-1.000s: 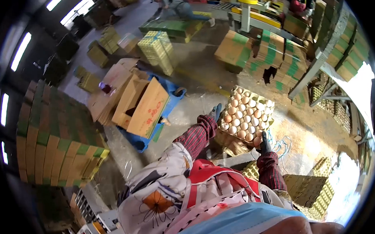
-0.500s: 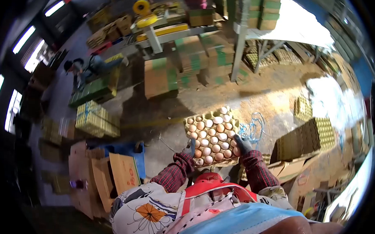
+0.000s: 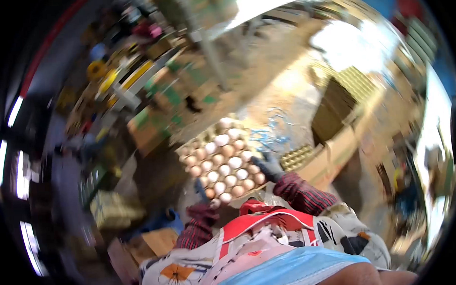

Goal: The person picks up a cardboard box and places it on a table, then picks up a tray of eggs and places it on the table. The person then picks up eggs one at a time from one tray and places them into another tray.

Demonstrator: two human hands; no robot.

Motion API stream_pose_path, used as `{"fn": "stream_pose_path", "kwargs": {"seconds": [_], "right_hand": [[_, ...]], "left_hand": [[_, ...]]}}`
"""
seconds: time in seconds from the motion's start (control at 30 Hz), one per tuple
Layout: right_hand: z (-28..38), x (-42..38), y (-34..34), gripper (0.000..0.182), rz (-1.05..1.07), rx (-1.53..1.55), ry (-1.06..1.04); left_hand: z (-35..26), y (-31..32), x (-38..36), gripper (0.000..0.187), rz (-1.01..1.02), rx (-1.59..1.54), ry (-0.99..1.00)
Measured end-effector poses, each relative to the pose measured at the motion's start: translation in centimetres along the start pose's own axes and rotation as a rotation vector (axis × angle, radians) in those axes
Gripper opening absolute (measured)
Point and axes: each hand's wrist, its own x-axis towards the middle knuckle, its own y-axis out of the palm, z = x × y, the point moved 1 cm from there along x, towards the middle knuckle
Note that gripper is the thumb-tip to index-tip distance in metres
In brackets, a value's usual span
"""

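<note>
An egg tray (image 3: 184, 153) full of brown and pale eggs (image 3: 225, 170) is held out in front of my body, tilted in the view. My left hand (image 3: 201, 190), in a dark glove, grips its near left edge. On the right edge, my gloved right hand (image 3: 269, 167) is closed around the tray's side, thumb over the rim. The fingers beneath the tray are hidden. Tangled blue string (image 3: 273, 133) lies on the floor just beyond my right hand.
Stacked empty egg trays (image 3: 339, 106) stand to the right beside a cardboard box (image 3: 329, 159). Taped cartons (image 3: 149, 130) and a metal post (image 3: 210, 57) are ahead. More bundled trays (image 3: 115, 209) and an open box (image 3: 153, 243) sit at the left. Motion blurs much of the scene.
My view has turned to the right, and the floor objects have swung left. The egg tray stays in both hands and now sits further left in view, rotated.
</note>
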Motion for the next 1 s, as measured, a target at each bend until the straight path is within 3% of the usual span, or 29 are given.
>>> {"fn": "stream_pose_path", "kwargs": {"seconds": [0.07,0.17,0.27,0.3,0.37,0.4,0.47,0.5,0.53,0.6,0.63,0.67,0.8,0.87,1.0], "right_hand": [[2.1,-3.9,-2.5,0.065,-0.11,-0.127,-0.069],[-0.4,-10.5,-8.6,0.07,-0.306,0.009,0.018],[-1.3,-14.8,-12.7,0.075,-0.268,0.122,0.018],[-0.8,-17.6,-16.4,0.083,-0.27,0.22,-0.021],[-1.7,-23.4,-23.2,0.095,-0.367,0.257,0.121],[1.5,-28.4,-27.0,0.096,-0.375,0.268,0.156],[0.7,-33.9,-32.6,0.091,-0.53,0.281,0.252],[-1.1,-35.5,-35.1,0.091,-0.47,0.339,0.232],[-3.0,-36.5,-38.4,0.091,-0.432,0.386,0.198],[-5.6,-39.5,-41.9,0.093,-0.781,0.35,0.201],[-7.3,-40.3,-43.7,0.095,-0.836,0.312,0.252],[-7.3,-41.3,-45.8,0.094,-0.744,0.444,0.184],[-5.6,-44.1,-49.6,0.063,-1.004,0.427,0.061],[-4.9,-44.5,-52.9,0.069,-1.021,0.411,0.072],[-8.6,-41.4,-60.9,0.059,-1.103,0.357,0.086]], "left_hand": [[-0.9,1.6,-0.8,0.051,0.022,0.03,0.038],[0.0,5.6,-1.4,0.051,0.061,0.087,0.045],[3.5,11.9,-3.5,0.051,0.075,0.123,0.026],[5.3,14.5,-5.1,0.051,0.084,0.152,0.014],[9.8,19.9,-7.5,0.05,0.125,0.21,-0.043],[12.2,22.5,-8.8,0.05,0.147,0.245,-0.08],[16.8,28.0,-11.0,0.05,0.197,0.293,-0.142],[19.0,31.0,-12.0,0.05,0.229,0.307,-0.171],[21.2,34.3,-12.3,0.05,0.275,0.322,-0.194],[24.8,40.1,-13.1,0.05,0.358,0.341,-0.238],[26.2,42.7,-13.4,0.049,0.379,0.351,-0.251],[27.6,45.4,-13.6,0.049,0.41,0.362,-0.267],[31.8,54.7,-12.4,0.049,0.525,0.409,-0.292],[34.7,59.7,-12.1,0.049,0.581,0.432,-0.318],[39.8,68.9,-10.3,0.048,0.666,0.469,-0.347]]}}
